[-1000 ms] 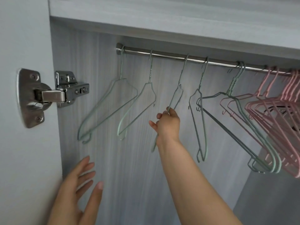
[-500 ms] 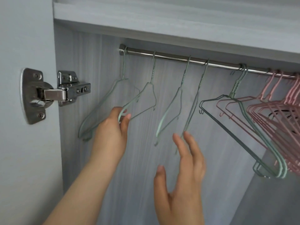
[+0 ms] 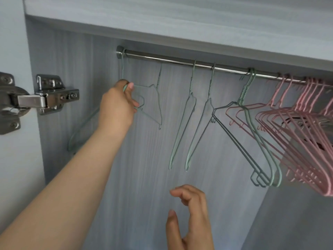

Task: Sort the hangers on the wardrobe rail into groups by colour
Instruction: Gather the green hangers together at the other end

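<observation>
A metal rail [image 3: 171,60] crosses the wardrobe under a shelf. My left hand [image 3: 117,103] grips the green hangers [image 3: 155,103] at the rail's left end, one blurred with its hook just below the rail. Two more green hangers [image 3: 182,127] hang edge-on at the middle. Further right hangs a green bundle [image 3: 252,134], then several pink hangers [image 3: 297,127] bunched at the right end. My right hand [image 3: 189,213] hovers low in front, fingers apart and empty.
A metal door hinge [image 3: 45,95] sticks out on the left wall beside my left hand. The shelf [image 3: 162,20] runs close above the rail. Grey wood-grain back panel [image 3: 144,177] behind the hangers.
My left hand rose along the left green hangers to near their necks and pulled them together leftward; the second hanger is blurred. My right hand dropped lower, away from the middle hangers.
</observation>
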